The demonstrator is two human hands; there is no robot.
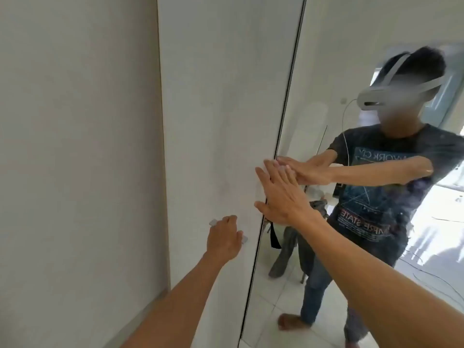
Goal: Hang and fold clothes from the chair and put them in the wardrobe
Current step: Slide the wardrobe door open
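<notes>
A pale wardrobe door (213, 109) fills the middle of the view. My left hand (223, 238) grips its small silver handle (244, 239), fingers curled round it. My right hand (278, 194) lies flat with straight fingers against the same door's right edge, where it meets a mirrored door (351, 59). The mirror reflects a person wearing a headset, and behind that person a chair with grey clothes (286, 249) draped over it.
A plain beige wall (75, 146) stands at the left, close to the wardrobe. White floor tiles (266, 310) show in the mirror, along with a bright window at the far right.
</notes>
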